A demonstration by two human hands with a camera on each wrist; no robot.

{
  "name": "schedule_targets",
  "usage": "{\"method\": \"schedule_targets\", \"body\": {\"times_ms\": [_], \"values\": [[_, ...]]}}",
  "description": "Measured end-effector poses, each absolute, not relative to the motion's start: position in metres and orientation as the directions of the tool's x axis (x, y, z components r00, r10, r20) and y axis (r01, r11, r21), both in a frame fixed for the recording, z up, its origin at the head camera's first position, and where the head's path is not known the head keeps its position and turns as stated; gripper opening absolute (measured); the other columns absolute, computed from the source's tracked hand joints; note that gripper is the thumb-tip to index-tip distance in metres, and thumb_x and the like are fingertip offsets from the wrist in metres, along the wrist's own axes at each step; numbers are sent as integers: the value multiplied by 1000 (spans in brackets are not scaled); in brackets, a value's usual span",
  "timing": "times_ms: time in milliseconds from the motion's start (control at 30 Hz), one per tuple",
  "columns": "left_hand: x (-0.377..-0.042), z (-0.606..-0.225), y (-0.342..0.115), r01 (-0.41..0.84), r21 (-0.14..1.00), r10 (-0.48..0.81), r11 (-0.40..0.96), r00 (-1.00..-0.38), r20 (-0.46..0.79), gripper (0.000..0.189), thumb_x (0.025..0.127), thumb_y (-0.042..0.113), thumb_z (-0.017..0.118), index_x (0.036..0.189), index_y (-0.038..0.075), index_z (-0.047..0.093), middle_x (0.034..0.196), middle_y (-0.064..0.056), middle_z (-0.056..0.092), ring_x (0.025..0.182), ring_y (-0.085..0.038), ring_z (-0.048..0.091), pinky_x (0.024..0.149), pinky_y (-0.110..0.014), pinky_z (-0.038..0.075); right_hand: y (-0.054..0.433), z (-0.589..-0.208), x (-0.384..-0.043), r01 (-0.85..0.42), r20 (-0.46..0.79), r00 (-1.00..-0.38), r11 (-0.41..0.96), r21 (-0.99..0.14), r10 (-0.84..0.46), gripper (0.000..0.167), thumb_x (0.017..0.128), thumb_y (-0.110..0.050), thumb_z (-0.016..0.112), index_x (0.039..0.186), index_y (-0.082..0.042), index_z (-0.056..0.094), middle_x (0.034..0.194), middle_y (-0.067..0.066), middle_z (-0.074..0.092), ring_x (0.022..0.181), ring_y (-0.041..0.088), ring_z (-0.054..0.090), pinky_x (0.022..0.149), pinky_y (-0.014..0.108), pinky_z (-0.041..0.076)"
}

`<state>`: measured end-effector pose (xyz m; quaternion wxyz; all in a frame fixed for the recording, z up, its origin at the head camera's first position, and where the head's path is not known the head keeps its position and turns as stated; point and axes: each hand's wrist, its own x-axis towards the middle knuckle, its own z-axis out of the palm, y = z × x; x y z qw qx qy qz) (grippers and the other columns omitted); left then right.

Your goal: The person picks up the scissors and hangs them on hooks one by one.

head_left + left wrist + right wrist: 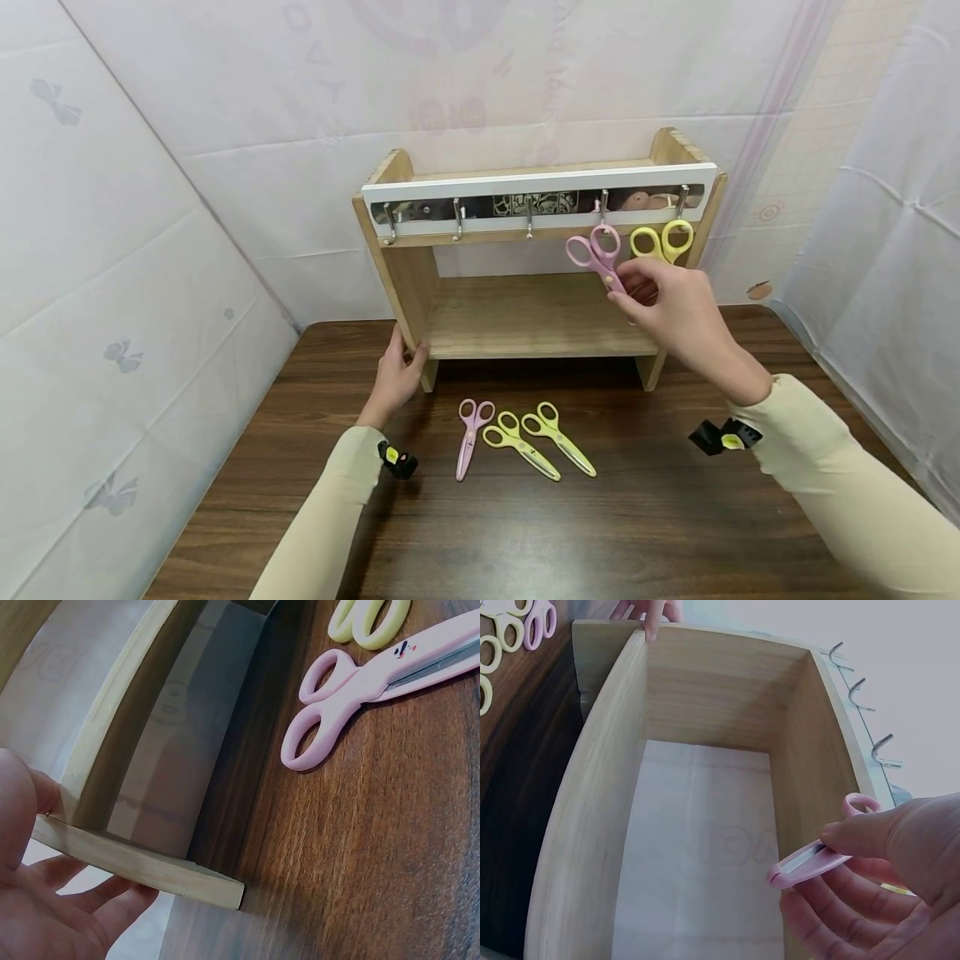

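My right hand (678, 312) pinches pink scissors (606, 271) by the blade part, with the handle loops upward, just in front of the second hook (603, 204) from the right. Whether a loop touches that hook I cannot tell. Yellow scissors (664, 252) hang by a loop at the rightmost hook (682, 200), partly hidden behind the right hand. My left hand (395, 379) grips the lower left side panel of the wooden shelf (525, 317), thumb inside and fingers outside in the left wrist view. On the table before the shelf lie pink scissors (349, 694) and two yellow scissors (525, 450).
Across the shelf's upper front runs a white-edged rail (480, 183) with several metal hooks; those to the left hold nothing. The shelf stands on a dark wooden table (480, 542). Pale patterned cloth (225, 100) hangs behind and at both sides.
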<state>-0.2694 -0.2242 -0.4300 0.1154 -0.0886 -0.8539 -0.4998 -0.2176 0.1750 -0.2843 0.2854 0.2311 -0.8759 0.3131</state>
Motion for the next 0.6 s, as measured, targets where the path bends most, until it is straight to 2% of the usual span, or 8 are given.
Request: {"method": "schedule_targets", "body": {"times_ms": [100,233,433,600], "values": [[-270,-430,-224,269,832,36,486,-957,288,57,108,18,51,160,13,28,147,-26,49,134,-39,52,102,-57,51,172,-287,-220,-582,639,-738,686,-438,-217,15,90,-7,80,103,-4,75,89,7,76,74,19,72,65,17,54],[-270,-431,-225,271,828,39,491,-956,290,58,108,18,51,160,14,27,148,-26,49,135,-39,51,102,-57,51,168,-289,-223,-575,629,-748,679,-456,-211,13,90,-8,80,101,-4,74,88,7,76,73,19,73,65,14,51],[-270,-431,-225,271,828,37,491,-956,290,57,108,18,51,160,14,28,147,-26,49,135,-40,51,102,-57,51,163,-293,-228,-568,624,-754,681,-463,-205,13,89,-6,80,100,-3,73,87,8,76,73,21,72,66,38,59],[-271,-431,-225,264,835,31,484,-958,285,55,108,19,52,159,15,30,147,-24,50,135,-37,52,103,-56,51,161,-296,-230,-564,624,-755,683,-463,-200,13,89,-6,79,100,-3,72,86,9,75,73,22,72,68,42,58]]}}
